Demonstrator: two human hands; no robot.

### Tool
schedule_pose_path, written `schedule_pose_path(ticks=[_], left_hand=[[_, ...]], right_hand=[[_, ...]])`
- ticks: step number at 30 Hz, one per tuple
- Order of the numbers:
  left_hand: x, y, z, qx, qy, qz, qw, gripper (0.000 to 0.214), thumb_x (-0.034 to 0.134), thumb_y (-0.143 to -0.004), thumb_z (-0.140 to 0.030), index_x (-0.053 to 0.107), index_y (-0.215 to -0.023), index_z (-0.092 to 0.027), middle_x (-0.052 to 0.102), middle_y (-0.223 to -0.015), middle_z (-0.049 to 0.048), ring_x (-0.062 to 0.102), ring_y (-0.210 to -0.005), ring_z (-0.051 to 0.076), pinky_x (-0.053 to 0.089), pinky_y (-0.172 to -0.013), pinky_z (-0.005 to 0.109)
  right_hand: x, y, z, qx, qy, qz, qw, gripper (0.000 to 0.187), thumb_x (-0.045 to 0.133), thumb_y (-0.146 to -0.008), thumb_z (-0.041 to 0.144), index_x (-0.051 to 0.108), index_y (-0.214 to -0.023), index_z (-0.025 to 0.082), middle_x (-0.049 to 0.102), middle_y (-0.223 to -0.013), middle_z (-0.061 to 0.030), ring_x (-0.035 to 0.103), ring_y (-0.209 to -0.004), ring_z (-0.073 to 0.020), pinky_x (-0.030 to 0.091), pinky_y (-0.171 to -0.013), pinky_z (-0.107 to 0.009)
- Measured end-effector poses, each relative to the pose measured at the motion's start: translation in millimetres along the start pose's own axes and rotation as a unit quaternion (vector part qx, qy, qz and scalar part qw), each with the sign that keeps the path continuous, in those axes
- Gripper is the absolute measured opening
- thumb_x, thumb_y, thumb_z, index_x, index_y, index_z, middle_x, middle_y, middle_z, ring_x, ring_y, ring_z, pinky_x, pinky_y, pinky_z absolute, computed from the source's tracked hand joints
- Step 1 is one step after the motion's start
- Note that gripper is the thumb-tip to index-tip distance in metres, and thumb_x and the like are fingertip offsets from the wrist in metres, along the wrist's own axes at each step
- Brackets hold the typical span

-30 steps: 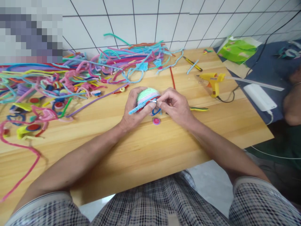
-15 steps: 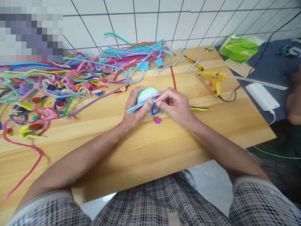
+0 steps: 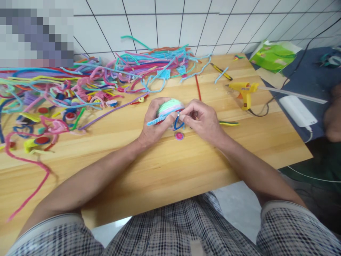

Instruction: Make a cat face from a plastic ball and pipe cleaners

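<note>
My left hand (image 3: 156, 122) is wrapped round a striped dome of coiled pipe cleaners (image 3: 170, 105), green, pink and blue, and holds it just above the table. A light blue fuzzy twist (image 3: 157, 121) sticks out to the left past my left thumb. My right hand (image 3: 202, 119) is closed, thumb and forefinger pinched at the dome's front against my left thumb tip. A tiny pale piece shows at that pinch, too small to name. Below it curves a dark blue pipe cleaner loop (image 3: 179, 126). Just in front lies a pink and purple coiled disc (image 3: 179, 136).
Loose pipe cleaners (image 3: 149, 62) heap along the wall and to the left. Rightward lie a yellow glue gun (image 3: 245, 93), a yellow cutter knife (image 3: 221, 71) and a red pipe cleaner (image 3: 198, 87). A yellow-and-dark tool (image 3: 229, 123) is partly behind my right hand. A white power brick (image 3: 297, 111) lies beyond.
The whole view has shifted slightly, so things appear a little further right. Both hands keep the same hold on the dome and at the pinch.
</note>
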State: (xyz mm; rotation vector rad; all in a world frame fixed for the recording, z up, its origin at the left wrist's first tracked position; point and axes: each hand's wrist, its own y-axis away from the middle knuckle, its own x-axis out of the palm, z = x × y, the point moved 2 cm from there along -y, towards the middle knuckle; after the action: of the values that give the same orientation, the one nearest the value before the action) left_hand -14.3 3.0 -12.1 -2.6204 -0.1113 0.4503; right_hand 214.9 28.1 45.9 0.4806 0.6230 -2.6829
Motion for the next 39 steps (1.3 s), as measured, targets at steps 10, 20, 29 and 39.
schedule_pose_path(ticks=[10, 20, 29, 39], left_hand=[[-1.7, -2, 4, -0.009, 0.000, 0.025, 1.000, 0.068, 0.090, -0.108, -0.074, 0.072, -0.157, -0.031, 0.082, -0.158, 0.0139, 0.081, -0.144, 0.037, 0.071, -0.128, 0.059], [2.8, -8, 10, -0.028, 0.025, 0.016, 0.999, 0.056, 0.094, -0.105, -0.061, 0.074, -0.151, -0.035, 0.083, -0.149, 0.0116, 0.082, -0.137, 0.037, 0.072, -0.124, 0.065], [1.7, -13, 11, -0.040, 0.023, 0.010, 0.999, 0.055, 0.093, -0.104, -0.056, 0.076, -0.149, -0.030, 0.083, -0.145, 0.0100, 0.082, -0.130, 0.033, 0.072, -0.119, 0.053], [-2.0, -17, 6, -0.056, 0.050, 0.033, 0.997, 0.063, 0.089, -0.104, -0.068, 0.075, -0.151, -0.028, 0.084, -0.146, 0.0101, 0.080, -0.134, 0.032, 0.070, -0.117, 0.048]], right_hand=[[4, 2, -2, 0.027, -0.038, -0.001, 0.999, 0.024, 0.093, -0.103, 0.042, 0.079, -0.091, 0.028, 0.076, -0.088, 0.0004, 0.063, -0.080, -0.0203, 0.053, -0.077, -0.038], [-93, -28, -96, 0.091, 0.132, -0.173, 0.972, 0.015, 0.093, -0.096, 0.032, 0.078, -0.095, 0.030, 0.080, -0.094, -0.0012, 0.074, -0.091, -0.0255, 0.069, -0.094, -0.047], [-118, -23, -92, 0.063, 0.298, -0.136, 0.943, 0.025, 0.093, -0.094, 0.030, 0.086, -0.119, 0.031, 0.088, -0.144, -0.0180, 0.074, -0.151, -0.0486, 0.050, -0.145, -0.079], [-17, -12, -4, 0.085, -0.037, 0.066, 0.993, 0.049, 0.099, -0.096, 0.059, 0.085, -0.134, 0.032, 0.088, -0.149, -0.0099, 0.083, -0.137, -0.0361, 0.073, -0.114, -0.057]])
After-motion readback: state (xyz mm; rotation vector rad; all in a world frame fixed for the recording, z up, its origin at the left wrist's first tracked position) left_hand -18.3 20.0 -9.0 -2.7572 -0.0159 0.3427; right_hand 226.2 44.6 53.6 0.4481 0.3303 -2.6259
